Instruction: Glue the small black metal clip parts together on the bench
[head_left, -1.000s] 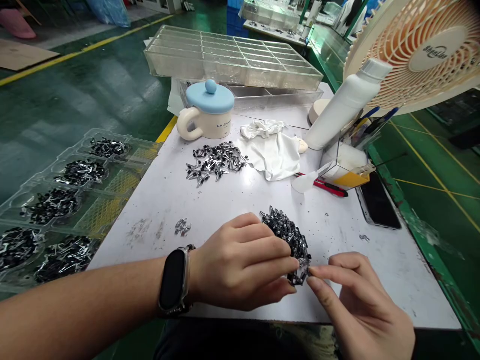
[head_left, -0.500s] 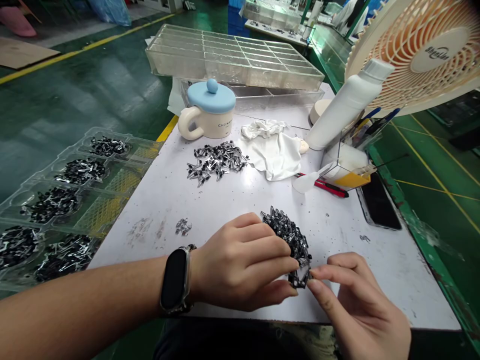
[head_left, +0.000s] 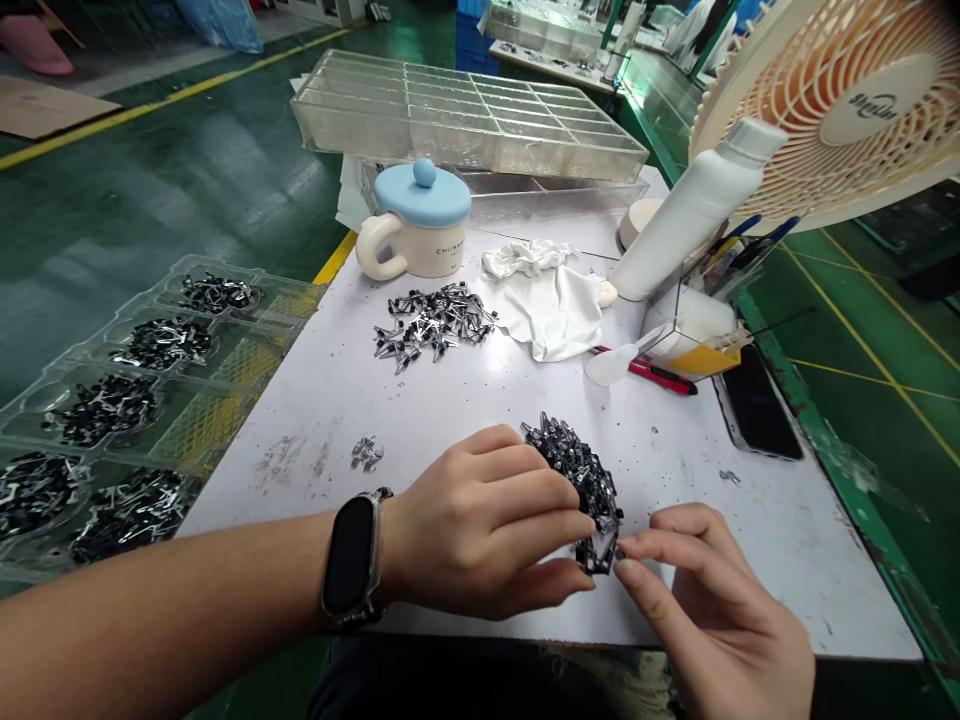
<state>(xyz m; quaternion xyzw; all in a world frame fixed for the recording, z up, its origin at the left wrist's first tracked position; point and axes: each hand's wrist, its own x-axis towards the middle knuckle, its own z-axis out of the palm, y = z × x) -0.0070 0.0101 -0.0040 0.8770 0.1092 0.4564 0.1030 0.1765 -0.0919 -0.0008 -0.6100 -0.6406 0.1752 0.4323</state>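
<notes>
A pile of small black and silver metal parts lies near the table's front edge. My left hand, with a dark-screened watch on its wrist, reaches over the pile's near left side. Its fingers are curled together, with the thumb below; what they grip is hidden. My right hand is just right of the pile's near end, thumb and forefinger pinched on a tiny dark part. A looser heap of similar parts lies further back, in front of a lidded mug.
At left, a clear compartment tray holds several heaps of parts. Small metal bits lie left of my left hand. A white cloth, red pen, phone, white bottle and fan stand or lie toward the right.
My right hand has shifted very slightly left, its pinch staying by the pile's near end. My left hand has hardly moved.
</notes>
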